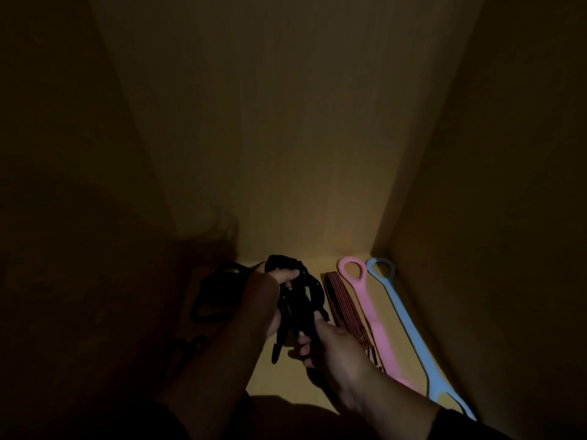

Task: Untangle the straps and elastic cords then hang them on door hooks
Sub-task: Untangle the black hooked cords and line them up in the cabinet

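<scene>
The left hand (270, 296) pinches the top of the black tangle (295, 300), lifting it off the shelf floor (279, 376) so loops hang free, while the right hand (333, 350) closes its fingers on a lower strand, likely to draw it out. The red cord (341, 304), pink strap (365, 300) and blue strap (403, 325) lie straight alongside, seemingly sorted; no hooks show

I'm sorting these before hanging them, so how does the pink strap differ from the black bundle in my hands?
The pink strap lies flat and straight on the shelf, untouched; the black bundle is lifted, gripped by the left hand and right hand. The pink strap is one wide band with a ring end; the black bundle is several thin cords knotted together. Both are long and flexible.
</scene>
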`<control>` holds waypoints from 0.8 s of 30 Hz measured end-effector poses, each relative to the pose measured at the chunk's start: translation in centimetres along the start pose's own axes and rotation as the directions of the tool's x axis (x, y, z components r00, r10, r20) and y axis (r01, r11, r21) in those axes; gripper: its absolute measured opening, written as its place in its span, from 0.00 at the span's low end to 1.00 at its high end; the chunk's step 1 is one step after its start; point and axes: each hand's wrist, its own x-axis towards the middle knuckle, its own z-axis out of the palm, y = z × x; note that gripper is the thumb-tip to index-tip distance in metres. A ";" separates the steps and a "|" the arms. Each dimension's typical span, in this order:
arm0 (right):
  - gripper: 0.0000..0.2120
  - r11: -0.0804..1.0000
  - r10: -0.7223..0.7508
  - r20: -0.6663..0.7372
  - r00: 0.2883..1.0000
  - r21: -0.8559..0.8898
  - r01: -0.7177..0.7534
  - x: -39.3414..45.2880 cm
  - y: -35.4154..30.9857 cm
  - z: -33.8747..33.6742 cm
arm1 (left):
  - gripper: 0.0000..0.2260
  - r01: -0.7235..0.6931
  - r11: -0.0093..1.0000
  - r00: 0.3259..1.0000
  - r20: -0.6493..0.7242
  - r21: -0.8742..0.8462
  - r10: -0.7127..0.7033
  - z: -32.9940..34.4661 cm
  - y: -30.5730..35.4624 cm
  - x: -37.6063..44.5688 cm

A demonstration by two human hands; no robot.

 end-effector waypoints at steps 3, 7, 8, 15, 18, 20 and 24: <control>0.24 0.997 -0.072 -0.097 0.993 0.031 0.076 0.7 -0.9 -0.9 | 0.12 0.266 0.963 0.953 0.167 -0.051 -0.254 -1.2 -1.5 1.7; 0.18 0.968 -0.053 -0.272 0.961 0.221 0.115 3.5 -4.6 -3.9 | 0.12 0.424 0.902 0.861 0.273 0.084 -0.430 -2.4 -3.5 2.6; 0.17 0.967 -0.051 -0.297 0.954 0.222 0.121 4.3 -5.7 -4.4 | 0.12 0.452 0.879 0.833 0.281 0.154 -0.477 -2.4 -4.1 2.2; 0.26 0.652 -0.373 -0.189 0.908 -0.750 0.113 10.5 -12.3 -5.3 | 0.07 0.104 0.861 0.951 0.204 0.498 -0.233 -2.1 -9.0 -0.3; 0.19 0.317 -0.366 -0.056 0.929 -0.946 0.067 11.4 -12.7 -4.1 | 0.04 -0.156 0.646 0.978 0.209 0.747 -0.006 -1.9 -10.6 -0.2; 0.17 0.191 -0.317 0.013 0.948 -0.979 0.077 11.9 -12.3 -3.3 | 0.09 -0.227 0.425 0.974 0.201 0.876 0.107 -2.2 -11.4 0.4; 0.15 0.111 -0.287 0.028 0.958 -0.992 0.063 14.1 -9.9 -2.5 | 0.21 -0.315 0.243 0.939 0.265 0.917 0.218 -3.7 -11.4 1.9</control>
